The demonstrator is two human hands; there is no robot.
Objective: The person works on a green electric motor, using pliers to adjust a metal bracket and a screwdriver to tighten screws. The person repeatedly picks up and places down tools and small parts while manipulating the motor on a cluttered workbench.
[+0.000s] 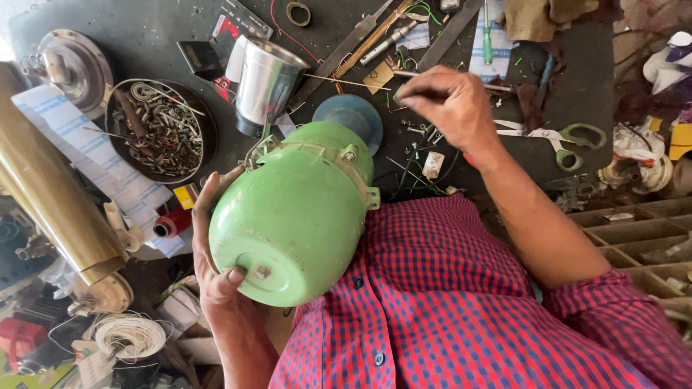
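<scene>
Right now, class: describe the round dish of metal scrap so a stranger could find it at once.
Start at the big green motor housing held by the left hand. Look up and left, beside the shiny steel cup. The dark round dish is the only container heaped with small screws and springs.

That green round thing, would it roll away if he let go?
Probably: the green motor housing has a rounded, smooth painted body, cradled against the left hand. It looks like metal, so likely heavy and stiff. Its side lugs might stop a roll.
</scene>
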